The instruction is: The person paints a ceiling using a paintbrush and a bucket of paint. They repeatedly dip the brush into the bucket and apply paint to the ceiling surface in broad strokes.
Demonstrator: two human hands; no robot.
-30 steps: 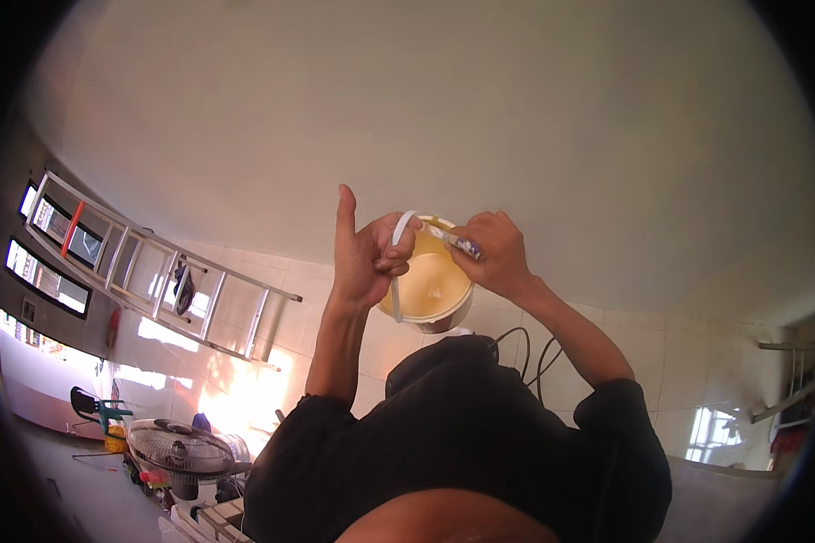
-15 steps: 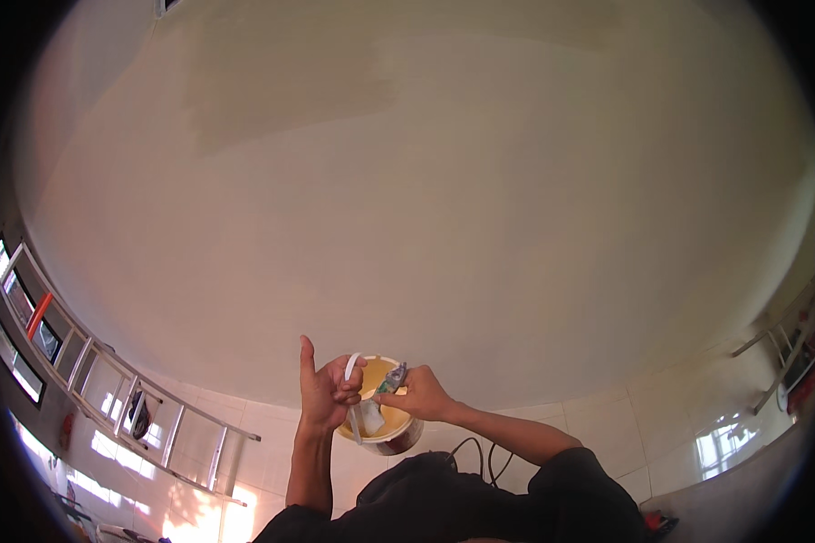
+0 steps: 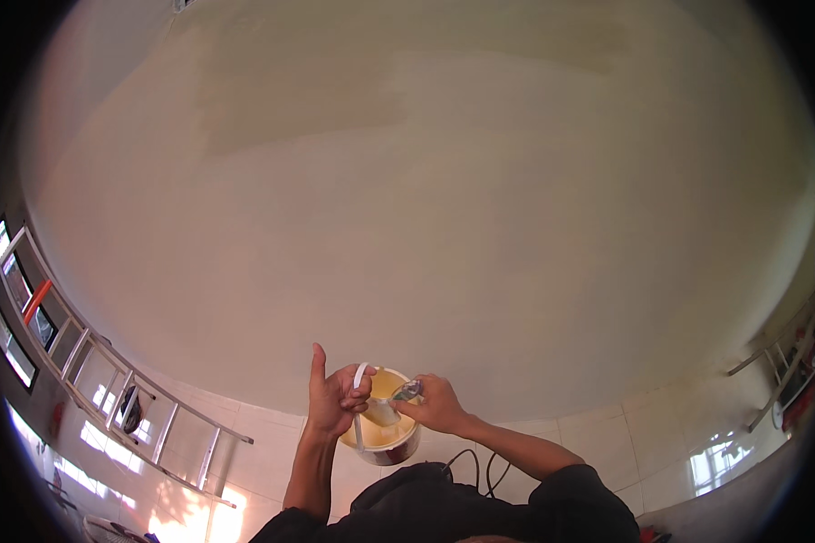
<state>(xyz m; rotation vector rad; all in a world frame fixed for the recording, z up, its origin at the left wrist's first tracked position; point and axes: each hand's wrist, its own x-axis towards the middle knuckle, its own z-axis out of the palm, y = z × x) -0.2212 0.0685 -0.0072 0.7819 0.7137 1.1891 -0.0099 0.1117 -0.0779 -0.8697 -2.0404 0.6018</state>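
My left hand (image 3: 340, 398) has its fingers curled around the white handle (image 3: 361, 369) of a round bucket (image 3: 401, 448), with the thumb sticking straight up. The bucket hangs below that hand and has a pale yellow inside with creamy contents. My right hand (image 3: 439, 405) grips a small flat tool (image 3: 407, 390) with a patterned handle over the bucket's mouth. Its pale wide end dips into the bucket, and I cannot tell whether it is a brush or a scraper.
A broad plastered wall (image 3: 480, 199) with darker patches stands ahead. An aluminium ladder (image 3: 163, 438) with an orange part is at the left, near window openings. Metal frames (image 3: 779, 380) are at the right. Black cables (image 3: 462, 457) show below the bucket, over pale tiles (image 3: 598, 439).
The view has tilted up toward the wall, so hands and bucket sit lower in frame. The tool in my right hand has turned, its pale end now lower inside the bucket.
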